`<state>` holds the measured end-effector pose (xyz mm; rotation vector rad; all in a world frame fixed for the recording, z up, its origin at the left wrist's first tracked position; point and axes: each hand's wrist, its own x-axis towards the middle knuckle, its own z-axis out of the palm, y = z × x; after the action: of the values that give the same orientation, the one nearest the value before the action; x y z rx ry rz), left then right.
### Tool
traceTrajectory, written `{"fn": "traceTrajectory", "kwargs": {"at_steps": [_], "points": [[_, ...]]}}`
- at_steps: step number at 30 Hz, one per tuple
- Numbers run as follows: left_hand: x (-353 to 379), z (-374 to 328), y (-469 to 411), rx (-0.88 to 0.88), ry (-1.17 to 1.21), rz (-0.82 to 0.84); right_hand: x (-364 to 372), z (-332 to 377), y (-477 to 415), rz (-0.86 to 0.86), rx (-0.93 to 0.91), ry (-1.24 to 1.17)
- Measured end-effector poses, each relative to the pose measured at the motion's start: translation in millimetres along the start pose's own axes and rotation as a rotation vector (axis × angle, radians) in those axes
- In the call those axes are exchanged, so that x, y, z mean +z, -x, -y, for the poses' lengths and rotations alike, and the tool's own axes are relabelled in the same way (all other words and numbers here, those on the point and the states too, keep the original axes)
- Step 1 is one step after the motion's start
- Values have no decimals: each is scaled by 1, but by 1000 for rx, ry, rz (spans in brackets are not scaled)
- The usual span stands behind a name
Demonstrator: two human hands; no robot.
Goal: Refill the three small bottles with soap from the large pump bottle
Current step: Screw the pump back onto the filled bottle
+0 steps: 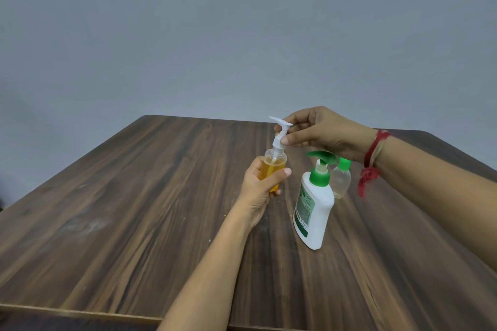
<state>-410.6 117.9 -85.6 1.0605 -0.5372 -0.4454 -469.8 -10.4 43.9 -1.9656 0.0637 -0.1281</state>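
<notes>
My left hand (259, 191) is wrapped around a small clear bottle (274, 166) of amber soap, held above the table. My right hand (322, 129) pinches that bottle's white pump top (279, 131) at the collar. To the right stands the large white pump bottle (313, 209) with a green pump head and green label. Behind it stands a small clear bottle with a green cap (341, 179), nearly empty, with a little pale liquid at its bottom. No third small bottle shows.
The dark wood-grain table (134, 209) fills the lower view, with its front edge at the bottom. A plain grey wall rises behind it. A red thread band (372, 158) circles my right wrist.
</notes>
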Motion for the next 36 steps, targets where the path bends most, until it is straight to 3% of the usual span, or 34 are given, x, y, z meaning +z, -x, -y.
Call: {"fn": "traceTrajectory", "kwargs": {"at_steps": [5, 15, 19, 24, 29, 36], "points": [[1, 0, 1, 8, 7, -8, 2, 9, -1, 18, -18, 174], [5, -5, 3, 22, 68, -69, 29, 22, -2, -235, -86, 578], [8, -13, 5, 28, 146, -50, 29, 32, 6, -194, -12, 357], [16, -21, 11, 38, 137, -49, 16, 40, 18, -16, 88, -49], [26, -33, 22, 91, 73, -4, 16, 37, 30, 36, -10, -88], [36, -43, 37, 99, 128, -48, 35, 38, 42, -274, -186, -8]]}}
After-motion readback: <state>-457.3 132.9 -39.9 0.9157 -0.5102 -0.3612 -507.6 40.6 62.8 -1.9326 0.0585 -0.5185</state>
